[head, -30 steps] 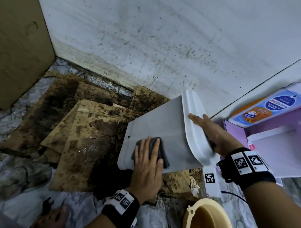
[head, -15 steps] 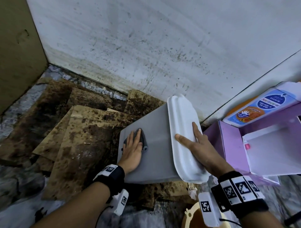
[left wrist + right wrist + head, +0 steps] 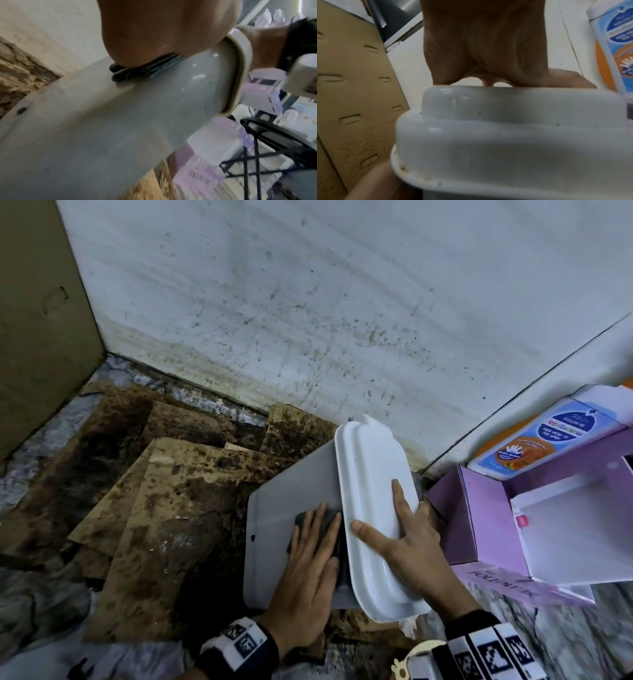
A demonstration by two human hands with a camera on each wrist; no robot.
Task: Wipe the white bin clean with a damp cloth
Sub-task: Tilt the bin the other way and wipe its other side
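Left hand (image 3: 308,580) flat on dark cloth (image 3: 301,522), fingers straight and together, pressing it against bin (image 3: 281,508) side. Right hand (image 3: 407,539) splayed over lid (image 3: 370,474). Bin tipped on stained cardboard (image 3: 164,501), near wall (image 3: 342,302).

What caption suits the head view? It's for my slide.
Left hand presses dark cloth against white bin; right hand steadies it.

**Bin on its side, cloth on its wall**

The white bin (image 3: 281,508) lies tipped on its side on stained cardboard, its lid (image 3: 371,508) shut and facing right. Its upturned side wall is smooth and pale grey-white, with a small dark hole near the base edge. A dark grey cloth (image 3: 329,522), folded into layers, lies flat on that wall just beside the lid's rim.
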